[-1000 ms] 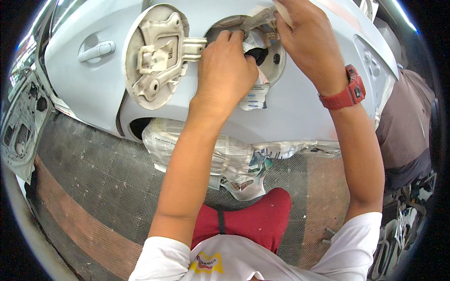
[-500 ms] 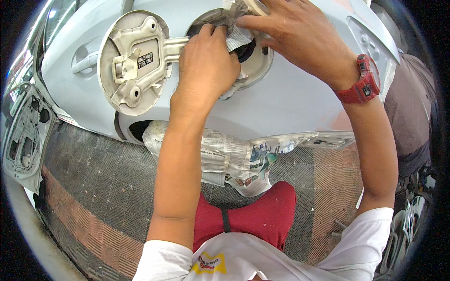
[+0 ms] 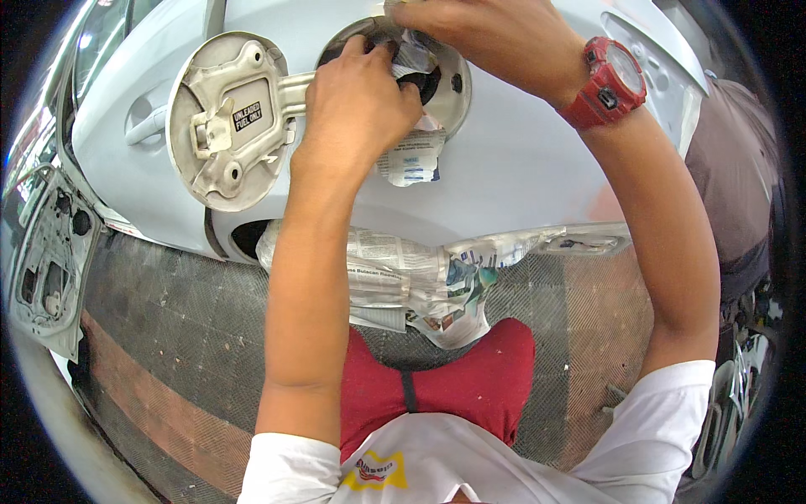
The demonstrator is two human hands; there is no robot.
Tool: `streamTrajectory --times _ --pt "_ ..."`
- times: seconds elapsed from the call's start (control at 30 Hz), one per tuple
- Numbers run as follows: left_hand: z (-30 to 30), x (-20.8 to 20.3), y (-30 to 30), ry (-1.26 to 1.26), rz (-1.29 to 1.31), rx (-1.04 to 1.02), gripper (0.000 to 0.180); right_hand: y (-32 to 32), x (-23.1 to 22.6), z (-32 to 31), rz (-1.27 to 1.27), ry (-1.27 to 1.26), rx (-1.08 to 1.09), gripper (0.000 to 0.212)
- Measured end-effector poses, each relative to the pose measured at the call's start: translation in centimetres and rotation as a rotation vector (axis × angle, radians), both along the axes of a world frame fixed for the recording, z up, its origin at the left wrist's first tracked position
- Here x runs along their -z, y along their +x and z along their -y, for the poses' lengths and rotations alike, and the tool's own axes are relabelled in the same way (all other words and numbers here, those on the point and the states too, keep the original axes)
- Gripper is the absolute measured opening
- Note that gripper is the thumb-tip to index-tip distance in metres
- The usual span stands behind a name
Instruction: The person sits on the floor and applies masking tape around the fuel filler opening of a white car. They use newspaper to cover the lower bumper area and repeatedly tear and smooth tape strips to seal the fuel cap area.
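A: Where do we have our left hand [image 3: 357, 105]?
B: Over the recess [image 3: 456, 97] in the pale grey car [image 3: 520, 168], half curled, its fingers bent in towards the paper [image 3: 413, 160]. We cannot tell whether they grip it or only press on it.
A: And where do we see that paper?
B: Some of it shows inside the recess, next to a dark part; a torn, printed end hangs past the lower rim, against the car's side.
A: What about our right hand [image 3: 491, 29]?
B: We have it at the top of the view, near the recess's upper rim, fingers drawn together. We cannot tell what, if anything, they hold. A red watch [image 3: 611, 84] circles that wrist.
A: Anything else near us?
B: The flap [image 3: 227, 122] stands open left of the recess, and crumpled newspaper [image 3: 378, 273] hangs along the car's lower edge.
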State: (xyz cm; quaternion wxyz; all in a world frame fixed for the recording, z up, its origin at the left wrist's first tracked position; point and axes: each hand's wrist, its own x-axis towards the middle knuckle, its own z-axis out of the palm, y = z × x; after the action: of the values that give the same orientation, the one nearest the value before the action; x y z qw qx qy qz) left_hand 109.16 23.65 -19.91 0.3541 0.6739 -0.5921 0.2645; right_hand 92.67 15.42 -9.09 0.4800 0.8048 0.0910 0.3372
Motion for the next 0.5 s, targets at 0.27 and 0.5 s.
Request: streamTrajectory --times 0.27,0.5 --pt "0.3 0.2 0.9 -0.025 0.013 0.005 0.054 -1.2 1.4 -0.9 0.093 0.128 0.204 0.011" --pt "0.6 0.5 0.9 -0.039 0.076 -0.011 0.046 -1.8 3.8 -1.3 0.090 0.301 0.182 0.011"
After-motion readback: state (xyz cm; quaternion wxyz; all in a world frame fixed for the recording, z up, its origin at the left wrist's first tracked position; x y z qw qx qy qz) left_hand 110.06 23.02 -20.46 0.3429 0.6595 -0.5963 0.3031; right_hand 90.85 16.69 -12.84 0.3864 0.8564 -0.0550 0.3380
